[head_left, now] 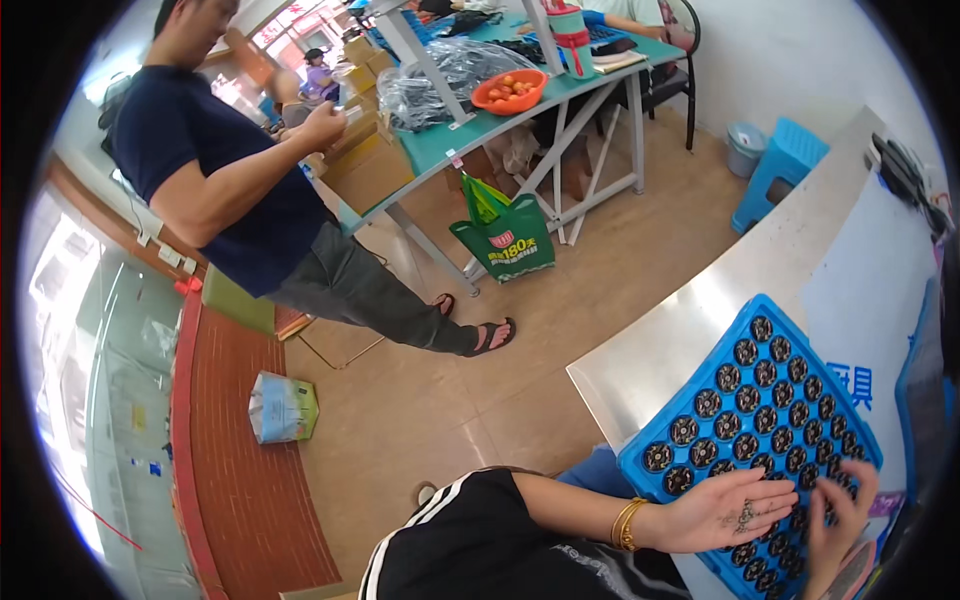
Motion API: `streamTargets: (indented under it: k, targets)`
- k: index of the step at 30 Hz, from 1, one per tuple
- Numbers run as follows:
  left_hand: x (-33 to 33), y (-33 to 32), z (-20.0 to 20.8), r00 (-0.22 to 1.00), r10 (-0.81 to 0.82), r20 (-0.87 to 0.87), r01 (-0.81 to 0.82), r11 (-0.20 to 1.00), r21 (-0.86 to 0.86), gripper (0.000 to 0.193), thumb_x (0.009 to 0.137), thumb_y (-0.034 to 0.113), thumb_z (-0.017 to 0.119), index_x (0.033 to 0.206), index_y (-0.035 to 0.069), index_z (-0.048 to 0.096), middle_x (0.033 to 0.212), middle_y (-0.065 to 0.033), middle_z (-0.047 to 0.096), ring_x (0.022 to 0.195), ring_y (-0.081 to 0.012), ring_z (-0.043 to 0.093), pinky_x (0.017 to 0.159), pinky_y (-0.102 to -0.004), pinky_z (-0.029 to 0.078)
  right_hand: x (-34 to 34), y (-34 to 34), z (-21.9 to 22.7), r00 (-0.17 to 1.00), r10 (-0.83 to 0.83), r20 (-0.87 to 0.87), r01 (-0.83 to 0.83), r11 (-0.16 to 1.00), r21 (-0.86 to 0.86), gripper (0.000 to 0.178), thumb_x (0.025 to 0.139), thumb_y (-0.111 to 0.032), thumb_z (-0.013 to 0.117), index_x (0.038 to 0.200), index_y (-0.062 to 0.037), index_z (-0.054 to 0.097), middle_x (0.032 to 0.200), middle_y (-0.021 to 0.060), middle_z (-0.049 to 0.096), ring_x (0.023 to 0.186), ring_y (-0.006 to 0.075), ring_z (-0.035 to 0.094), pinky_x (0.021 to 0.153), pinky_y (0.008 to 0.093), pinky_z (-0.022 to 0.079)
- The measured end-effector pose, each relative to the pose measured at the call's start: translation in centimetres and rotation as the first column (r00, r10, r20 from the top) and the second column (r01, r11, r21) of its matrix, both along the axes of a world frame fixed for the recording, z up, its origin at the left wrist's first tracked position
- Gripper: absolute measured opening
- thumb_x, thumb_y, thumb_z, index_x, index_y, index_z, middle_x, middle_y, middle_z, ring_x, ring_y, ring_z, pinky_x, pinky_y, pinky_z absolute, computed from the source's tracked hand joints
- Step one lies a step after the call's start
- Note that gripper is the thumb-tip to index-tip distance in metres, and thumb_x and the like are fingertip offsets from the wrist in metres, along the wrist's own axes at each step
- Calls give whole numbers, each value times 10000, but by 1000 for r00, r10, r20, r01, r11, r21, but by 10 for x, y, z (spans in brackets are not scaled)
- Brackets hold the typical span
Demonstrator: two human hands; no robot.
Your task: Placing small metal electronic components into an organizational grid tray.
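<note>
A blue plastic tray [640, 462] lies slanted on the bench at the lower right, with rows of round black parts [747, 398] with metal centres in its pockets. My left hand [735, 510], a gold bracelet at its wrist, is held palm up above the tray's near part. Its fingers are stretched out flat, and small dark metal pieces [742, 517] lie loose on them and the palm; their kind is too small to tell. At the tray's right edge my right hand [842, 515] bends its fingers down among the round parts. Whatever is between those fingertips is hidden.
The metal-topped bench [665, 345] ends left of the tray. A person [235, 170] in dark clothes stands at the far left by a green table [480, 110] bearing an orange basket [509, 95]. A green bag [508, 240] hangs there. A blue stool [778, 172] stands behind the bench.
</note>
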State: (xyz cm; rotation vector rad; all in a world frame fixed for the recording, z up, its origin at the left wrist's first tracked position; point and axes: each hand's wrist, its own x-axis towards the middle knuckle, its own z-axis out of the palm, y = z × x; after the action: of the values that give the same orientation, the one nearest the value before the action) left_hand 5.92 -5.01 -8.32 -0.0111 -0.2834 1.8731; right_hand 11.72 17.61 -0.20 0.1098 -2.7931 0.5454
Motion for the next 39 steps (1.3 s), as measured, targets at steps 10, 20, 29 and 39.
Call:
streamTargets:
  k: [10,20,29,39]
  targets:
    - [-8,5,-11,993,-7,-114,17,996,89,620,1085,409,308,1574,36,233,1549,-46,385,1353,-117,426,1113,-294,348,-3,-40,18,938,345,-47,-342,938,54,166,844,-102,783,1000,-89,726,1214,112,629,1137,324,562,942,445,458]
    - [-7,10,-17,992,13,-123,8,986,167,602,1089,383,313,1574,35,231,1553,-62,379,1337,-131,444,1117,-307,367,-4,-45,21,968,250,-26,-250,968,-6,127,850,-121,774,939,-62,705,1185,116,640,1119,320,580,968,449,436]
    - [-9,7,-10,988,-50,-149,59,997,55,586,1087,381,340,1569,59,255,1555,-65,379,1441,-164,357,1170,-330,334,-6,-40,20,977,208,-47,-207,978,36,104,858,-120,761,927,-63,708,1167,126,646,1106,317,590,960,444,446]
    - [-7,9,-15,989,-55,-139,63,997,51,571,1082,379,367,1548,56,305,1455,-44,477,1330,-144,469,1114,-307,401,-4,-43,26,964,253,-83,-250,967,42,147,821,-113,789,929,-58,706,1155,131,646,1103,330,584,961,460,438]
